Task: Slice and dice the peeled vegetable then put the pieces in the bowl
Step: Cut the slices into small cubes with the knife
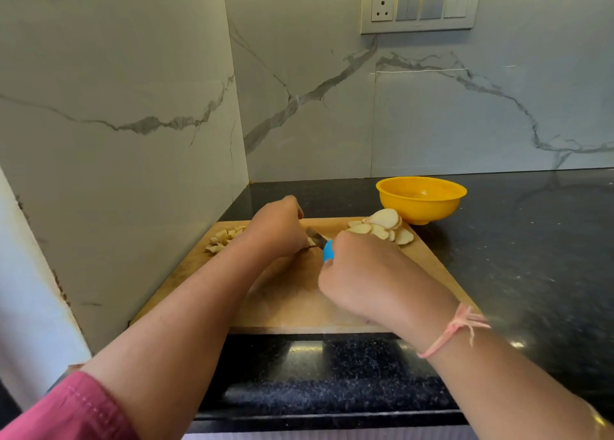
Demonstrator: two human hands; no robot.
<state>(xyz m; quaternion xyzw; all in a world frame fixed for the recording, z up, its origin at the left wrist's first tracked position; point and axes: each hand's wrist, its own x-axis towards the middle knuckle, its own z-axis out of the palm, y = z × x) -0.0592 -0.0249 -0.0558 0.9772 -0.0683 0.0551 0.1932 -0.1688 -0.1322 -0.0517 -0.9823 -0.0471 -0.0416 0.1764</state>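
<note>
Vegetable slices (385, 228), pale rounds and half-rounds, lie in an overlapping heap at the far right corner of the wooden cutting board (299, 300). Diced pieces (224, 238) sit in a small pile at its far left corner. Between the two piles my left hand (277, 230) is knuckles-up, fingers curled down over a pale piece (311, 241) and pinning it to the board, though most of that piece is hidden under my fingers. My right hand (362, 273) is wrapped tight round the blue handle of the knife (327, 250), and the blade runs far and left until it meets the piece at my left fingertips. The yellow bowl (422, 210) stands on the counter just past the board's far right corner, close beside the slices. The board's left edge runs near the left wall, and its near edge stops just short of the counter's front lip. To the right, the dark speckled stone counter (515, 240) stretches away, glossy. White marble with grey veins (133, 90) covers both walls of the corner, and a switch plate (420, 6) with one socket is set high on the far wall. A pink thread (455, 331) is knotted round my right wrist, and a pink sleeve (76, 409) covers my left upper arm.
</note>
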